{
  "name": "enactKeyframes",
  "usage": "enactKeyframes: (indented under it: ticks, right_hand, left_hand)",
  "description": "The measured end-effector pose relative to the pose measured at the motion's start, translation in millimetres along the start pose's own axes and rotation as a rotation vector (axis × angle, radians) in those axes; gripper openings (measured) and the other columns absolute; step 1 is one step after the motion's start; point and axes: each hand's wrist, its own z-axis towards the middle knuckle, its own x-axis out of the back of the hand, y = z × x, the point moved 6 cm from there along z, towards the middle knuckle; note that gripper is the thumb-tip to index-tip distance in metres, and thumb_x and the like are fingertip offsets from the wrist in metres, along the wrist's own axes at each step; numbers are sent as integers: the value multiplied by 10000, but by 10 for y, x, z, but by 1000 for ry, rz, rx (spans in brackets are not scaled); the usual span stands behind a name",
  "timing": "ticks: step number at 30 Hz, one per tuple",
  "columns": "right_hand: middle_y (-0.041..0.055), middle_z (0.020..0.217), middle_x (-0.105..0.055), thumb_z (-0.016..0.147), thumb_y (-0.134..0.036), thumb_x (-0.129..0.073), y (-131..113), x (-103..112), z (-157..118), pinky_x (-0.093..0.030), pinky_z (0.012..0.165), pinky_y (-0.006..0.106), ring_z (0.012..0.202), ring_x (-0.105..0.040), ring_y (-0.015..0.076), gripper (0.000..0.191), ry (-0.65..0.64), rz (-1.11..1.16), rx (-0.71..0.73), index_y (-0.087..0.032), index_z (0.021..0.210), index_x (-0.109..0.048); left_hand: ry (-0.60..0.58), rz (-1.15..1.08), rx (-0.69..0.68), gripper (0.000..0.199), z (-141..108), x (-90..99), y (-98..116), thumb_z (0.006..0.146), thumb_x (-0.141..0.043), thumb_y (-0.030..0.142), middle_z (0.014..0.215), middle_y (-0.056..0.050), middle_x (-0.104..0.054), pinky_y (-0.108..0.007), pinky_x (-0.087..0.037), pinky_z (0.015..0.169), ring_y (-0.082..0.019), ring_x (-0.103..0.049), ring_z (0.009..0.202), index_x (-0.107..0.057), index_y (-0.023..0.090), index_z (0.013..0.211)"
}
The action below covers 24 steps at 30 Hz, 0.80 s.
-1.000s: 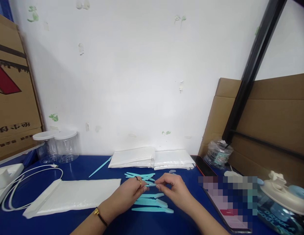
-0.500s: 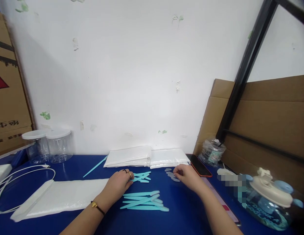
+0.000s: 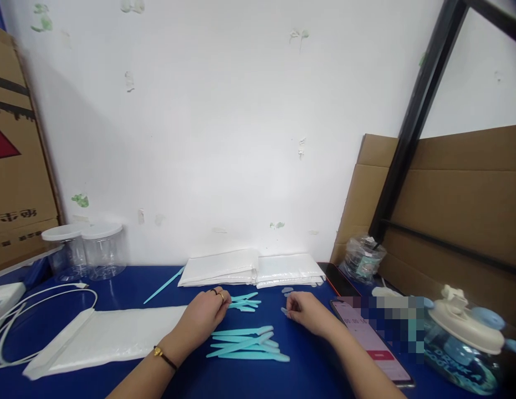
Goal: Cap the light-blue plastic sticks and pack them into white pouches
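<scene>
So from the head cam, the left hand is curling over the left ends of the back sticks, mid-table. Its fingers are bending in and covering those ends, so I can't tell if they're gripping one. The right hand is sitting just right of that pile, fingers curled, tips meeting a clear bit; can't tell if it's pinched or only touched. More clear bits are lying just behind it. The front sticks are lying crisscrossed, closer to the table's near edge.

As for clutter, a left pack and right pack are lining the back edge by the wall, with a lone stick poking out at the left. A white bag is filling the left side, its right end going behind the left hand, and a cable is looping beyond it. Lidded jars are standing toward the back left corner. Over toward the right edge, a phone is crowding the right forearm, partly pixelated, with a bottle beyond it. A dark phone and wrapped cup are sitting toward the back right corner.
</scene>
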Motion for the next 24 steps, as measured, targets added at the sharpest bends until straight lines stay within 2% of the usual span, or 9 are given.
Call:
enactKeyframes:
  ticks: [4, 6, 18, 24]
  right_hand:
    - [-17, 672, -570, 801, -187, -546, -275, -47, -15, -360, 532, 191, 596, -513, 110, 35, 5, 239, 116, -181, 781, -575]
    - [-21, 672, -558, 820, -217, -537, -363, -50, -28, -356, 536, 191, 601, -502, 108, 57, 16, 285, 151, -183, 793, -574]
    - [-20, 661, -571, 794, -214, -558, -592, -58, -68, -340, 533, 191, 602, -488, 108, 62, 12, 257, 182, -177, 771, -602]
    - [-22, 647, -579, 775, -206, -579, -728, -197, -123, -348, 510, 183, 577, -488, 102, 54, -48, 248, 168, -184, 781, -628]
  left_hand:
    - [14, -49, -30, 226, 3, -21, 34, 919, -325, 208, 861, -20, -596, -271, -352, 669, -155, -554, 747, -542, 201, 856]
    - [16, -58, -34, 226, 6, -35, 35, 918, -326, 209, 856, -19, -593, -271, -350, 671, -154, -551, 746, -542, 201, 851]
    - [37, -74, -77, 223, 9, -28, 106, 919, -338, 211, 849, -14, -587, -264, -350, 663, -148, -545, 745, -545, 196, 837]
    - [17, -108, -117, 216, -39, -69, 202, 905, -357, 188, 828, -12, -587, -254, -373, 687, -146, -545, 753, -550, 196, 809]
